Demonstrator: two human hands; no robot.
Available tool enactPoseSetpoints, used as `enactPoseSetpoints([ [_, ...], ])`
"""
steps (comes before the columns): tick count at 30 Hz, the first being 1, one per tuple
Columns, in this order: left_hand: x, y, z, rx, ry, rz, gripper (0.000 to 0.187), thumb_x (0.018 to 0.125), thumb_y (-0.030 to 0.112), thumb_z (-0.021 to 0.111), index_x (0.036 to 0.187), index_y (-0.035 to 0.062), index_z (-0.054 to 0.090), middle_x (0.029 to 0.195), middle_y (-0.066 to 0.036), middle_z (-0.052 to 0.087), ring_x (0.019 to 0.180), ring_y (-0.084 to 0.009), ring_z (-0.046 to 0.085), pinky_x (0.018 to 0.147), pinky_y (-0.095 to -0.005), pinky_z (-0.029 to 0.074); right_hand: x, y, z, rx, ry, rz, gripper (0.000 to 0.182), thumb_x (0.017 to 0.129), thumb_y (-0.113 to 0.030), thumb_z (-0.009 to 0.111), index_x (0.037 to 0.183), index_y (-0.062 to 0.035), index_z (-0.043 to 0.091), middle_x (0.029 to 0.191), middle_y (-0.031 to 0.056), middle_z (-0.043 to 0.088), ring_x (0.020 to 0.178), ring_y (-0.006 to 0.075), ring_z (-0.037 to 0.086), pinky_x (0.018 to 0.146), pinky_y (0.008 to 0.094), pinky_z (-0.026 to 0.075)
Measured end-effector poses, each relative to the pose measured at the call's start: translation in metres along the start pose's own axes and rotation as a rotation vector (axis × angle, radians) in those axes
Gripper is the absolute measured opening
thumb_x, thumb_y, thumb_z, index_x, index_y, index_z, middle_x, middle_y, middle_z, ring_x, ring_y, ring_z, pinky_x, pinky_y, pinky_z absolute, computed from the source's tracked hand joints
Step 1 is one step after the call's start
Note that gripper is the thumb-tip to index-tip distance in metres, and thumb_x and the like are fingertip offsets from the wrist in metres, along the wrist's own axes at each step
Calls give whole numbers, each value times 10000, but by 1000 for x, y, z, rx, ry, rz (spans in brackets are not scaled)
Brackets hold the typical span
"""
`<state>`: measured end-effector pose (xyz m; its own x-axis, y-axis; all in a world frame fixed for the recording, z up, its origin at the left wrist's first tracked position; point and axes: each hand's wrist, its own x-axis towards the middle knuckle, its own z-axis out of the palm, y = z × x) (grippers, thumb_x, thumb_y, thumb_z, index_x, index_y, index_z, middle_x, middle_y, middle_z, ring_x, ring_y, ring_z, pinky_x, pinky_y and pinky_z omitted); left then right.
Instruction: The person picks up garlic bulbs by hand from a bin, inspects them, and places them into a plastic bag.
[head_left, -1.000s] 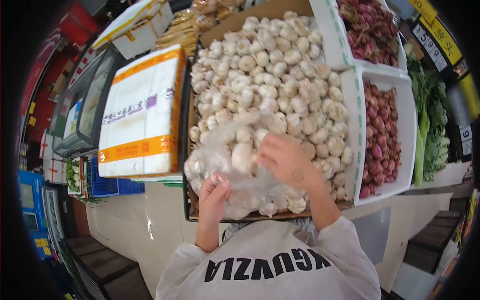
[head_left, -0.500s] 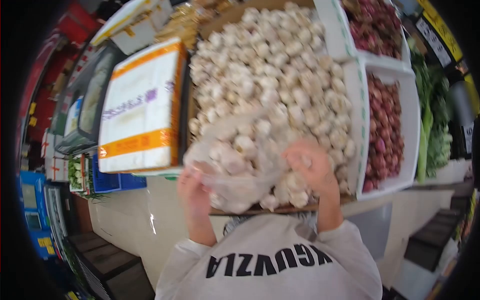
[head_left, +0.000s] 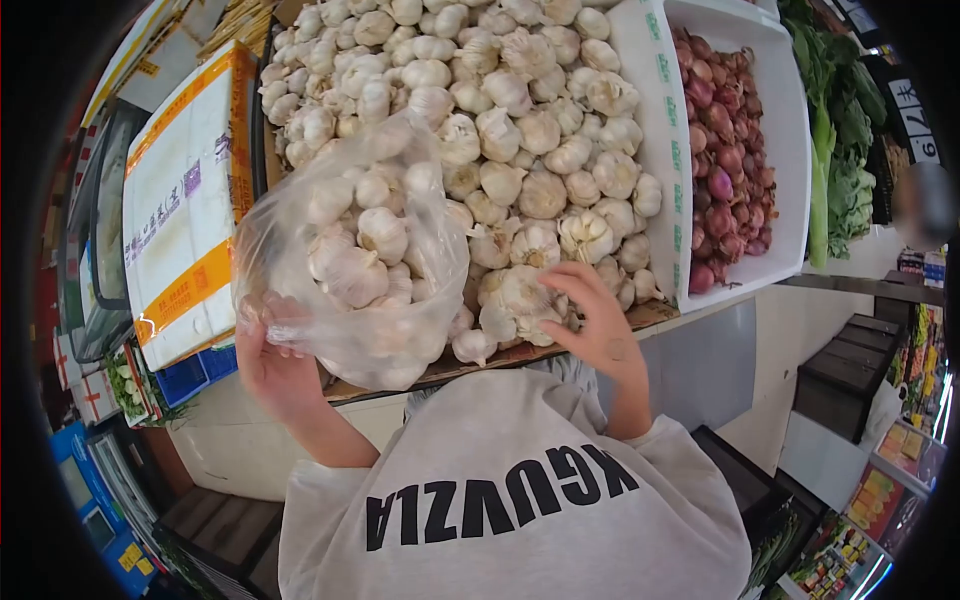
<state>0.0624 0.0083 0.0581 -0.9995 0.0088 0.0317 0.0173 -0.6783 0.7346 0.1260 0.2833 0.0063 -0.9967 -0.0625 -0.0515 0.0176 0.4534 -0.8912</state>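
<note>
- Left hand (head_left: 275, 365): grip closed on a gathered edge of the clear bag (head_left: 405, 335). We judge that thin, slippery film could slide free under the bulbs' weight.
- Right hand (head_left: 600, 335): grip wide, beside the large garlic bulb (head_left: 513, 305). A one-sided push could roll it away.
- The bag, loaded with garlic, lies left of that bulb on the near part of the garlic heap (head_left: 510, 130). Slack film could sag and spill bulbs.
- The small bulb (head_left: 474, 346) sits by the near cardboard edge (head_left: 650, 315); a knock could drop it.
- We cannot confirm right fingertip contact.
- Film blurs the bagged bulbs; we cannot count them.
- The heap's far end and the price sign (head_left: 912, 118), far right, are cut off.
</note>
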Motion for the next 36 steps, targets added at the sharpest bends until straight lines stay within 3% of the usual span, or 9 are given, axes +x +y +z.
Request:
enactPoseSetpoints([
  [3,0,-2,6,21,-16,-1,56,765,90,390,740,40,395,604,-7,349,502,-62,307,469,-188,270,8,0,14,-387,-68,-93,492,570,-67,609,1038,-91,459,1069,76,400,964,252,390,794,320,345],
  [10,-8,0,0,30,123,-4,96,763,94,404,813,18,434,642,-22,414,515,-60,329,472,-187,274,22,6,17,-486,-36,-87,501,534,-114,647,1005,-77,483,996,73,457,894,230,449,770,326,359],
  [14,-13,0,5,65,339,-22,75,761,81,414,817,31,424,622,-6,377,517,-56,328,454,-183,293,25,32,2,253,-46,-118,500,619,-272,640,1019,-38,452,906,101,523,771,220,527,634,316,424],
  [16,-14,0,-8,59,269,-21,131,749,97,429,854,21,440,667,-12,423,525,-54,337,471,-181,291,20,34,1,1499,-144,116,577,687,-415,473,1071,9,393,947,131,490,804,271,494,647,366,396],
  [17,-14,-1,-12,53,196,-27,187,736,114,444,891,11,455,712,-18,470,533,-53,346,488,-180,288,19,39,0,1495,-135,116,627,733,-500,318,1107,2,346,972,156,482,812,322,486,622,379,390],
  [28,-14,-1,5,121,237,-35,111,720,94,457,805,30,425,634,-10,398,524,-60,351,464,-180,293,31,21,18,1382,-253,141,525,796,-455,297,1096,-32,378,997,162,483,816,331,503,651,445,410],
  [32,-16,-2,0,173,32,-161,90,714,106,476,715,23,442,617,-25,418,479,-71,349,439,-198,282,34,14,26,1855,-326,360,505,802,-426,292,1070,-12,403,997,187,478,827,318,507,616,459,432],
  [34,-18,-4,4,200,-51,-173,107,713,116,483,674,27,438,598,-28,420,470,-77,351,428,-202,275,40,-5,21,1395,-134,339,528,793,-445,303,1061,-1,403,998,184,478,834,317,509,562,452,445],
  [36,-20,-3,6,218,-131,-200,136,713,125,489,632,30,434,578,-31,422,461,-83,352,417,-206,268,54,-6,18,1369,-177,251,565,776,-462,333,1067,20,389,991,181,480,805,303,525,529,430,454],
])
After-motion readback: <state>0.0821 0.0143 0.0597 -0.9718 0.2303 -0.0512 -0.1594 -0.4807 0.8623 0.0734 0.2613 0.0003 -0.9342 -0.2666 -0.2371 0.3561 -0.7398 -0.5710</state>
